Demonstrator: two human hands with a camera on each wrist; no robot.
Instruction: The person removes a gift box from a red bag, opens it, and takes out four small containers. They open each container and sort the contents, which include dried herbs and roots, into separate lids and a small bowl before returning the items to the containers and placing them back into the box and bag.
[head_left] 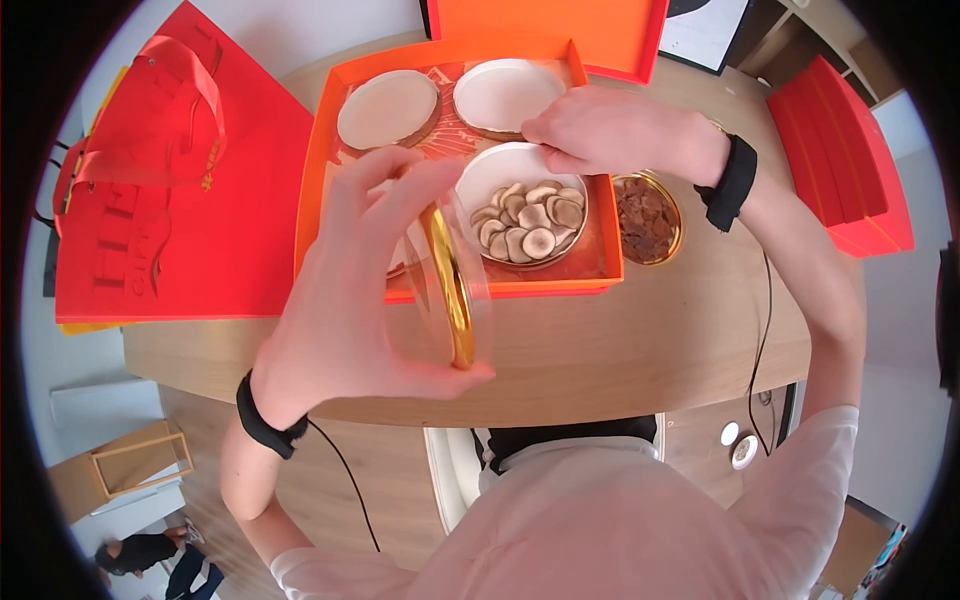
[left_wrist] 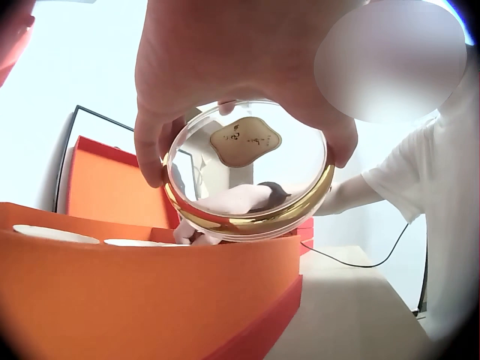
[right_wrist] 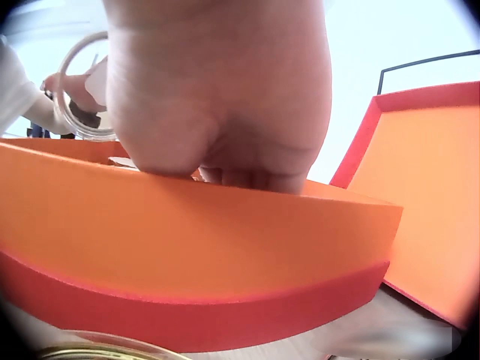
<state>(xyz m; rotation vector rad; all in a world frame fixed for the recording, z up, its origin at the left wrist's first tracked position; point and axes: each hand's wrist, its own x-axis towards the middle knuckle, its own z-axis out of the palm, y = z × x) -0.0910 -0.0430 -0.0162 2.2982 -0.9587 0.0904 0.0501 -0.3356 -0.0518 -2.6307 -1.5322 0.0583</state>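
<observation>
White short sleeves point(head_left: 808, 485), black wristbands point(head_left: 731, 182)

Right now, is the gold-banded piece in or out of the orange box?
Out: the left hand holds the gold-banded piece in the air, near the orange box.

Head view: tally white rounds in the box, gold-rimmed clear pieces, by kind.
Bare white rounds: 2
White round with slices: 1
Gold-rimmed clear piece in left hand: 1
Gold-rimmed clear tub: 1
Total: 5
Box corner behind hand: unclear.

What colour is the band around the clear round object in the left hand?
Shiny gold; the band shows best in the head view.
</observation>
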